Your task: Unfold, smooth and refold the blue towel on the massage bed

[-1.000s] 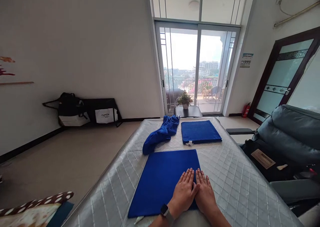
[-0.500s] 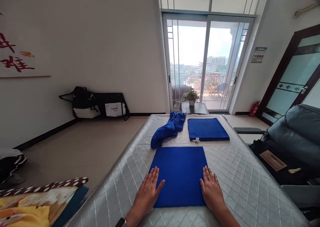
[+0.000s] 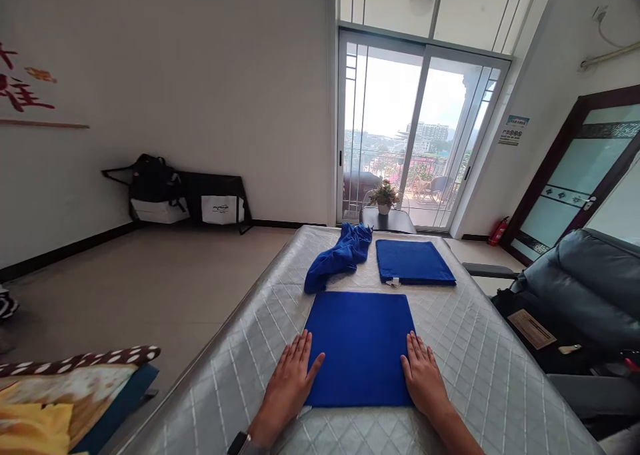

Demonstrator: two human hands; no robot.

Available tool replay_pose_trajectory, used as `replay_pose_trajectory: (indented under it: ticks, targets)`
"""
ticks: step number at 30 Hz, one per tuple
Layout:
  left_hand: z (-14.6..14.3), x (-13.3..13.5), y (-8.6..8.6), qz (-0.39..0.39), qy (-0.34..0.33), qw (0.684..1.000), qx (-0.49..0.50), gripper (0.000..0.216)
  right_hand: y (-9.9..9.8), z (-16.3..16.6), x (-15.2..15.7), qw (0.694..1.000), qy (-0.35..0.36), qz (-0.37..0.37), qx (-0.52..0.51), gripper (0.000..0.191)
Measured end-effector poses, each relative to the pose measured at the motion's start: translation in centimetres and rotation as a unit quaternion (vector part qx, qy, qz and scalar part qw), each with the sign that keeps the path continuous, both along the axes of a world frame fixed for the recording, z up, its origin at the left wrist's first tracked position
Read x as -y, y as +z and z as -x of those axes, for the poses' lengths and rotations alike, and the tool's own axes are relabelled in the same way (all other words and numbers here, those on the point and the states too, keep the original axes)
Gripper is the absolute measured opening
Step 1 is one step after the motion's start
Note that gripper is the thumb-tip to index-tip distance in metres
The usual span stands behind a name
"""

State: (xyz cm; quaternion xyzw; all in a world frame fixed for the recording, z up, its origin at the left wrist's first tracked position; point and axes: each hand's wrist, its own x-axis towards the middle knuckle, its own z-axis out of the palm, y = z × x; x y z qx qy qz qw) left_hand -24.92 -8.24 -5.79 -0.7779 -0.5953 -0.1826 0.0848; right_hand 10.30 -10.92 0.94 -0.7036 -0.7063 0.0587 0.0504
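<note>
A folded blue cloth (image 3: 360,345) lies flat near me on a table covered in quilted silver fabric (image 3: 475,355). My left hand (image 3: 289,383) rests flat at the cloth's left edge, fingers stretched out. My right hand (image 3: 424,377) lies flat at its right edge, fingers also stretched out. Neither hand holds anything. Farther back sit a second folded blue cloth (image 3: 413,261) and, to its left, a crumpled blue cloth (image 3: 340,257).
A dark massage chair (image 3: 580,301) stands right of the table. Beyond the table's far end are a small dark table with a potted plant (image 3: 383,197) and a sliding glass door. Bags (image 3: 185,198) lean on the left wall. A patterned cushion (image 3: 65,395) lies at lower left.
A second ago both hands were side by side on the cloth's right part. They have since spread apart to its left and right edges, and the cloth lies squarer.
</note>
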Motion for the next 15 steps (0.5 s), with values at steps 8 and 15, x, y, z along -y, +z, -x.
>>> replay_pose_trajectory:
  ticks: [8,15]
  targets:
    - [0.2,-0.1,-0.4,-0.005,-0.009,1.000,-0.020,0.061,0.6,-0.1,2.5,1.000,0.006,0.016,0.006,0.066]
    - [-1.2,0.4,1.1,0.012,0.001,1.000,-0.010,0.060,0.0,-0.1,4.5,0.999,0.001,0.015,-0.035,0.063]
